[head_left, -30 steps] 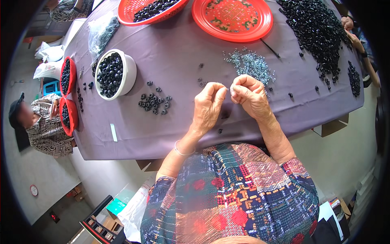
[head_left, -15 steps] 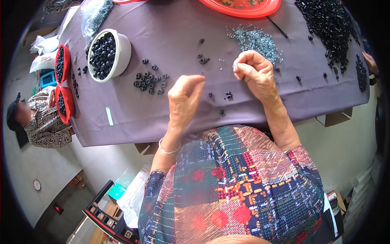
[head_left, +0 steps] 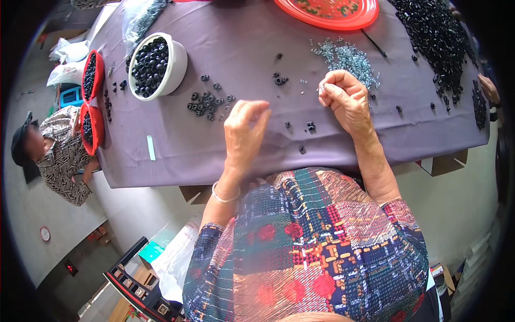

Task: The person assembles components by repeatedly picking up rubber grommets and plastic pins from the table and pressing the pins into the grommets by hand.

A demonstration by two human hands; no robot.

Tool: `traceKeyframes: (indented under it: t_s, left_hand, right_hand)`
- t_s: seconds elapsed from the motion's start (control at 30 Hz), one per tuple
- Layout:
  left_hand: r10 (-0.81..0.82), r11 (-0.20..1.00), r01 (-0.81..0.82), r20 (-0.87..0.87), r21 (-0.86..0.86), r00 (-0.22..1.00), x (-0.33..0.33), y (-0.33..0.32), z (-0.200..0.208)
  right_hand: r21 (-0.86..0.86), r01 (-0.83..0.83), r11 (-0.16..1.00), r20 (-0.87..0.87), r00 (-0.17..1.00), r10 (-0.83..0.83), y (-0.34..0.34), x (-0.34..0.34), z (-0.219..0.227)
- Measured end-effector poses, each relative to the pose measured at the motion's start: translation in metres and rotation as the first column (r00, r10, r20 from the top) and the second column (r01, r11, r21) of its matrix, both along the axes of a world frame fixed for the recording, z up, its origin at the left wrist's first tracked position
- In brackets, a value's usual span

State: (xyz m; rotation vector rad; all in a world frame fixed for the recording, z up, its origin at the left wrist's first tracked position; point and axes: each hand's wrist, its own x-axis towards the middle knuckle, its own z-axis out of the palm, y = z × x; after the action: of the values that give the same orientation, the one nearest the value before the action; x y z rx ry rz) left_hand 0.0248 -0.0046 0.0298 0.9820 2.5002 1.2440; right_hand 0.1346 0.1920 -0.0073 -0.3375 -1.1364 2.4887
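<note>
My left hand [head_left: 244, 131] hovers over the purple cloth, thumb and forefinger tips pressed together; whatever may be between them is too small to make out. Just right of it, my right hand [head_left: 347, 104] pinches a small silvery piece [head_left: 321, 87] at its fingertips. Behind the right hand lies a heap of tiny silvery coils like springs [head_left: 351, 60]. Loose black ring-shaped parts [head_left: 203, 104] are gathered left of my left hand. A few more black parts [head_left: 310, 127] lie scattered between and beyond my hands.
A white tub [head_left: 174, 67] of black rings stands at the left, near red containers [head_left: 96, 129] of black parts. A red plate [head_left: 348, 23] sits at the far side. At right spreads a large heap of black pieces [head_left: 437, 43]. A person [head_left: 67, 145] is off the left edge; another's hand [head_left: 488, 88] reaches in at right.
The whole view has shifted slightly, moving the table items rightward. Both hands keep nearly the same pinched poses. The person at the left has an arm lower than before.
</note>
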Motion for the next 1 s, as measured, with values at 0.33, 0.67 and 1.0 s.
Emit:
traceKeyframes:
  t_s: [0.33, 0.67, 1.0]
  left_hand:
    - [-0.06, 0.998, 0.06, -0.009, 0.009, 0.998, -0.022, 0.048, -0.016]
    - [-0.244, 0.883, -0.266, 0.862, 0.387, 0.444, -0.009, 0.007, -0.004]
    - [-0.486, 0.771, -0.433, 0.871, 0.468, 0.074, 0.01, -0.016, -0.008]
  right_hand:
    - [0.024, -0.01, 1.0, -0.001, 1.0, 0.01, 0.0, 0.0, -0.001]
    - [0.094, -0.032, 0.995, 0.046, 0.999, 0.028, 0.0, 0.001, 0.0]
    - [0.364, -0.148, 0.92, 0.164, 0.982, 0.093, -0.028, 0.001, 0.035]
